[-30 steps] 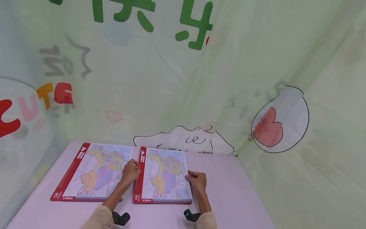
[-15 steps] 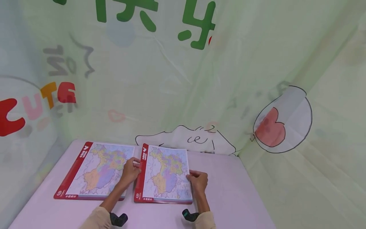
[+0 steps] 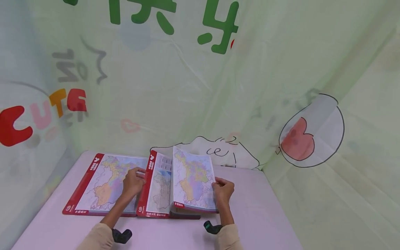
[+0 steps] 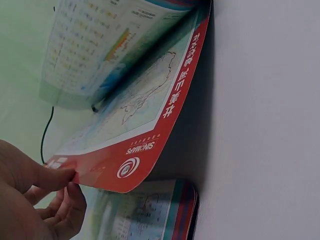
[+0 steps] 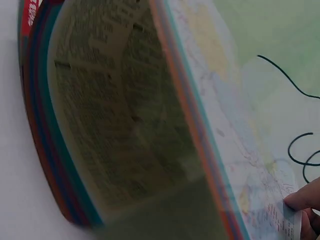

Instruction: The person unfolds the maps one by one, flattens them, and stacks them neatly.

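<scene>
From the head camera we looked forward and down over the whole table (image 3: 256, 208). The left wrist camera sat very near, low beside the open atlas (image 4: 145, 125). The right wrist camera faced its other edge, and both shared it.

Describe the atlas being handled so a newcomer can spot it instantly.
On the pink table in front of the green printed backdrop lie two map atlases with red spines. It is the right-hand atlas, between the left hand and right hand. Unlike the closed left atlas, its map pages are lifted open.
</scene>
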{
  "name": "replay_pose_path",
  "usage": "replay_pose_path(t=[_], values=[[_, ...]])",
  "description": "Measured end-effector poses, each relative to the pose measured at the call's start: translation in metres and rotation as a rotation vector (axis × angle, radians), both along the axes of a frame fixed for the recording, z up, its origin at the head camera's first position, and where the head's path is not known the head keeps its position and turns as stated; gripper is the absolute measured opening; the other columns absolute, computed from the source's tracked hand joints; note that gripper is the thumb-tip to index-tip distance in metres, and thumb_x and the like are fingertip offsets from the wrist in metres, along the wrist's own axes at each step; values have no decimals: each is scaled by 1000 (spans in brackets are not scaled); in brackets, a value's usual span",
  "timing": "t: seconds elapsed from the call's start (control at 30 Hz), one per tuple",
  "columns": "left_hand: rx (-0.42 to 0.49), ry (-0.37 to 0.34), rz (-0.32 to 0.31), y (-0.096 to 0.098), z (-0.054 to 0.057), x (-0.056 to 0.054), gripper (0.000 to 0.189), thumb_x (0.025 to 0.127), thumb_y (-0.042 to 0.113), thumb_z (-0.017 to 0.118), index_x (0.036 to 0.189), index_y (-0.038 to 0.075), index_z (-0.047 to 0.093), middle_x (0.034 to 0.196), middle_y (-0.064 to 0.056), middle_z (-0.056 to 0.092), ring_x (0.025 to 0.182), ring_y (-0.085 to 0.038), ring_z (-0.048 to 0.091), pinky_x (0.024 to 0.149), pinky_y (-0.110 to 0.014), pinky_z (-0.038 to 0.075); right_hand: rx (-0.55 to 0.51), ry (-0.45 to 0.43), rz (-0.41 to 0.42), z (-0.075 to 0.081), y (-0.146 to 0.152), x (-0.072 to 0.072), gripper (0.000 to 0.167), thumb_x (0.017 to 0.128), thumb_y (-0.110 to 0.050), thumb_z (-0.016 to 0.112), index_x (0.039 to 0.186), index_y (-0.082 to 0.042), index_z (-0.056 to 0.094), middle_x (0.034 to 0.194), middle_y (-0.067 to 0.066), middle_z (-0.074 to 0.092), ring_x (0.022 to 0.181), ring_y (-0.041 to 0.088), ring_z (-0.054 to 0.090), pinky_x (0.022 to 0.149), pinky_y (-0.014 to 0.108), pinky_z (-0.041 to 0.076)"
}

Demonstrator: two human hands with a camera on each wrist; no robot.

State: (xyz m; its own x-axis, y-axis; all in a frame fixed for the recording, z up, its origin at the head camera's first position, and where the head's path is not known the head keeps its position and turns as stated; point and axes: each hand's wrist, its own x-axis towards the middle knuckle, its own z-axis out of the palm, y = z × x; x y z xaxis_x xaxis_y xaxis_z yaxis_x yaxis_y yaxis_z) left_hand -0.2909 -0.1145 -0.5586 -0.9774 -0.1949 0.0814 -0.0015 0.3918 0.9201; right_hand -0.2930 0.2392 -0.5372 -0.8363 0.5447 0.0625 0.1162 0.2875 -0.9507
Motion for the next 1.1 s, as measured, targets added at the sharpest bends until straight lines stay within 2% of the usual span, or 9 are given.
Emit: replay_pose_path(t=[0.17, 0.3, 0.47, 0.6, 0.77, 0.83, 0.9, 1.03, 1.1], values=[[-40, -9, 24, -23, 4, 2, 34, 92, -3, 68, 126, -3, 71, 108, -25, 79, 94, -39, 79, 67, -34, 53, -7, 34, -55, 11, 13, 1, 25, 96, 7, 73, 120, 7, 79, 107, 24, 74, 90, 26, 62, 68, 14, 47], [-89, -35, 54, -43, 7, 5, 36, 95, 1, 68, 131, -4, 69, 115, -28, 78, 102, -45, 78, 72, -38, 51, -1, 62, -112, 10, 23, 2, 26, 94, 10, 71, 120, 10, 79, 108, 28, 74, 87, 24, 62, 66, 12, 45], [-138, -73, 103, -70, 8, 11, 39, 97, 4, 66, 135, -6, 65, 123, -33, 74, 111, -52, 73, 83, -54, 51, 4, 113, -217, 1, 41, 1, 29, 89, 15, 69, 117, 13, 78, 102, 31, 75, 79, 20, 58, 61, 12, 42], [-155, -91, 164, -89, 11, 14, 41, 97, 6, 66, 136, -6, 63, 127, -36, 71, 111, -55, 72, 91, -63, 53, 21, 129, -277, -13, 60, -3, 29, 89, 15, 68, 116, 13, 79, 100, 30, 75, 77, 19, 57, 60, 12, 41], [-170, -110, 210, -109, 14, 14, 43, 99, 8, 68, 138, -9, 61, 131, -39, 69, 108, -56, 73, 82, -59, 65, 70, 88, -319, -27, 79, -8, 30, 91, 12, 65, 117, 10, 80, 103, 28, 77, 84, 25, 61, 62, 12, 39], [-188, -109, 214, -116, 13, 13, 45, 99, 10, 69, 138, -9, 60, 132, -40, 68, 108, -58, 73, 80, -60, 66, 104, 77, -333, -29, 84, -8, 30, 91, 11, 63, 116, 10, 80, 104, 30, 77, 87, 30, 64, 66, 17, 41], [-207, -99, 215, -121, 13, 12, 46, 98, 9, 69, 138, -10, 60, 132, -41, 67, 110, -58, 72, 86, -61, 63, 144, 84, -351, -32, 89, -9, 31, 91, 10, 61, 115, 11, 79, 105, 33, 77, 90, 36, 67, 70, 24, 44], [-239, -82, 222, -127, 16, 13, 43, 96, 5, 67, 136, -12, 62, 130, -41, 69, 113, -59, 70, 95, -68, 51, 235, 99, -354, -38, 99, -9, 34, 88, 10, 57, 114, 13, 79, 106, 34, 78, 95, 46, 71, 80, 47, 54], [-235, -91, 222, -128, 17, 12, 42, 97, 5, 66, 135, -13, 63, 129, -41, 69, 112, -59, 70, 95, -67, 50, 261, 112, -350, -37, 103, -6, 35, 88, 12, 55, 115, 15, 78, 109, 37, 76, 100, 51, 72, 88, 57, 56]])
